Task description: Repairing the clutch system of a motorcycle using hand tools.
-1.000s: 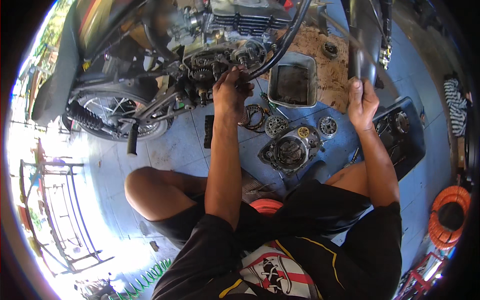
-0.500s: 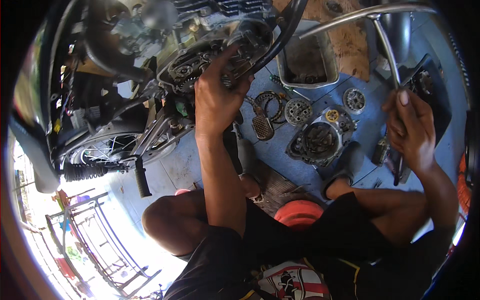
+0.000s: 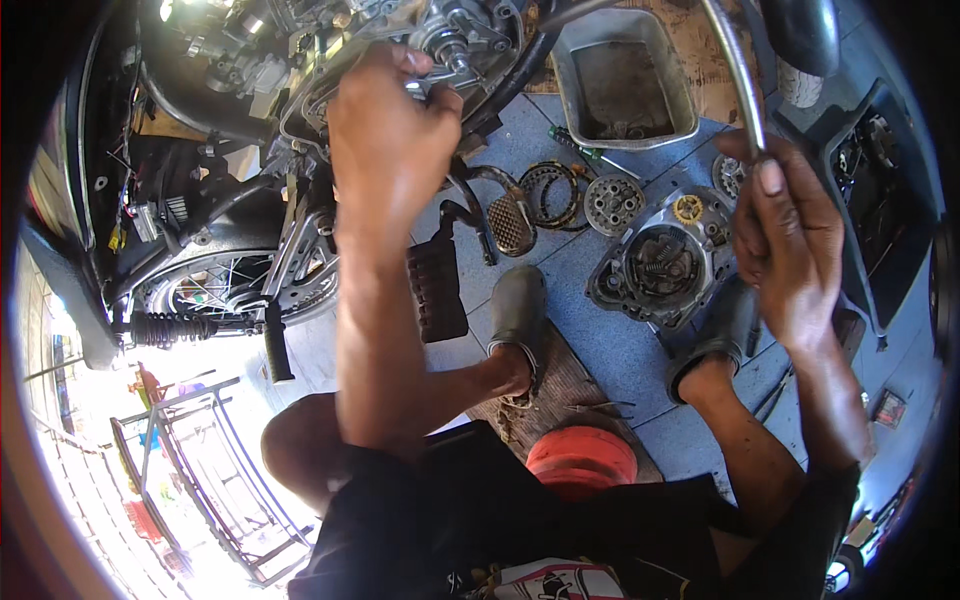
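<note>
My left hand [image 3: 385, 135] is at the open side of a motorcycle engine [image 3: 490, 30], its fingers closed round a shiny metal piece [image 3: 414, 88] too hidden to name. Just beyond the fingertips, a bare metal shaft [image 3: 453, 52] sticks out of the engine. On the right, my right hand [image 3: 790, 235] grips the stem of a chrome T-handle wrench [image 3: 738, 75], held upward above the floor parts. Below and left of that hand lies an engine side cover [image 3: 665, 265] with a brass-coloured gear [image 3: 688, 208] in it.
A metal pan [image 3: 690, 130] stands beyond the cover. Clutch rings [image 3: 572, 205], a round drilled plate [image 3: 612, 203] and a green-handled screwdriver [image 3: 585, 150] lie nearby. A foot pedal [image 3: 510, 222] juts from the bike. Between my legs is a red stool [image 3: 580, 460].
My left hand has shifted up and left along the engine, uncovering the shaft. My right hand has moved slightly left and down with the wrench. The whole view has shifted.
</note>
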Available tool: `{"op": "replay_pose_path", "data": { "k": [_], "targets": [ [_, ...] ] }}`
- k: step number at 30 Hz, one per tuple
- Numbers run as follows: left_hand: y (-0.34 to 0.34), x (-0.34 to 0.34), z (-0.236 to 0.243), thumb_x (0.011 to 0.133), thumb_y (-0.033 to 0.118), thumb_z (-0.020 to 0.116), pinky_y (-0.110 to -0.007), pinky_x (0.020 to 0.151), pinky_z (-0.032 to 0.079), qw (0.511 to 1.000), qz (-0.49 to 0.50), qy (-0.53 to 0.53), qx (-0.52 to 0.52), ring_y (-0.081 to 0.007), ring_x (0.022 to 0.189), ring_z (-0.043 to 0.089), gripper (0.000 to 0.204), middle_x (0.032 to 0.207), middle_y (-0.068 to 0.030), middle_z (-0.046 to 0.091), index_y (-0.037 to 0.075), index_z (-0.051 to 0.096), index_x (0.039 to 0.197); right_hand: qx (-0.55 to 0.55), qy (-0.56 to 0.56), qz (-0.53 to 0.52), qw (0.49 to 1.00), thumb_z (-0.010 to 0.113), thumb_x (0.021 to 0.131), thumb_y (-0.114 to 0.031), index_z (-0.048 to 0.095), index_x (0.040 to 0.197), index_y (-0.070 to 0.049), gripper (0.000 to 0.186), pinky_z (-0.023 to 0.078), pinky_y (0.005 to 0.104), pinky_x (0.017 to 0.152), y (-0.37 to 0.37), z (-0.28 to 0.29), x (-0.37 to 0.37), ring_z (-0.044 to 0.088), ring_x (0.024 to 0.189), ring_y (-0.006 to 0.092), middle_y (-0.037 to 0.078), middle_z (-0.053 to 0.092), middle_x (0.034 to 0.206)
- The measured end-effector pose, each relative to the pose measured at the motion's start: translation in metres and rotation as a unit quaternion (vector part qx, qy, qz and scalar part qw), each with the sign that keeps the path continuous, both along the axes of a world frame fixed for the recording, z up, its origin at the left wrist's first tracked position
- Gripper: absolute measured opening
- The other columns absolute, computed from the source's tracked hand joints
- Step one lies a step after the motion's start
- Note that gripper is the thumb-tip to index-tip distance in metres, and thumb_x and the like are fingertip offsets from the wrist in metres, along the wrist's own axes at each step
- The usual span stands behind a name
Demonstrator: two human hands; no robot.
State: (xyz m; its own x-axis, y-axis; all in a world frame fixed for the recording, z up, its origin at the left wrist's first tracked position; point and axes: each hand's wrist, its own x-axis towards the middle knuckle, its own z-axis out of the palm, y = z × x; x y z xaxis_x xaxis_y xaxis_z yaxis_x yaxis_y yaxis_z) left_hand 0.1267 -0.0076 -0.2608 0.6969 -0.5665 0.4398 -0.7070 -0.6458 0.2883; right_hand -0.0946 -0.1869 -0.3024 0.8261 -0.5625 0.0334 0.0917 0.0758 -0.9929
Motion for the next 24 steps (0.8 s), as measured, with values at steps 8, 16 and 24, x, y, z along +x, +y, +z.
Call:
{"op": "replay_pose_path", "data": {
  "k": [8,16,24],
  "targets": [
    [0.028,0.022,0.044,0.079,0.006,0.072,-0.037,0.070,0.046,0.965,-0.155,0.013,0.214,-0.0251,0.070,0.055,0.046,0.083,-0.0145,0.063,0.004,0.060,0.123,-0.101,-0.096,-0.071,0.988,0.041,0.108,-0.026,0.059,0.117,0.004,0.035,0.028,0.0195,0.045,0.061,-0.073,0.052,0.035,0.052,0.0016,-0.006,0.041,0.065],
    [0.023,0.020,-0.011,0.078,0.005,0.078,-0.026,0.065,0.045,0.988,-0.139,0.049,0.039,-0.0098,0.063,0.050,0.055,0.066,-0.0008,0.050,0.010,0.061,0.131,-0.112,-0.136,-0.122,0.977,0.043,0.107,-0.030,0.059,0.108,0.004,0.037,0.031,0.0206,0.047,0.096,-0.131,0.069,0.036,0.053,0.0030,-0.003,0.046,0.065],
    [0.023,0.040,-0.010,0.076,0.009,0.081,-0.023,0.065,0.042,0.978,-0.169,0.118,0.034,-0.0068,0.065,0.048,0.049,0.066,0.0031,0.049,0.005,0.066,0.122,-0.174,-0.144,-0.126,0.966,0.044,0.107,-0.029,0.058,0.113,0.007,0.039,0.034,0.0206,0.051,0.099,-0.147,0.075,0.041,0.057,0.0038,-0.002,0.049,0.067]
  ]
}}
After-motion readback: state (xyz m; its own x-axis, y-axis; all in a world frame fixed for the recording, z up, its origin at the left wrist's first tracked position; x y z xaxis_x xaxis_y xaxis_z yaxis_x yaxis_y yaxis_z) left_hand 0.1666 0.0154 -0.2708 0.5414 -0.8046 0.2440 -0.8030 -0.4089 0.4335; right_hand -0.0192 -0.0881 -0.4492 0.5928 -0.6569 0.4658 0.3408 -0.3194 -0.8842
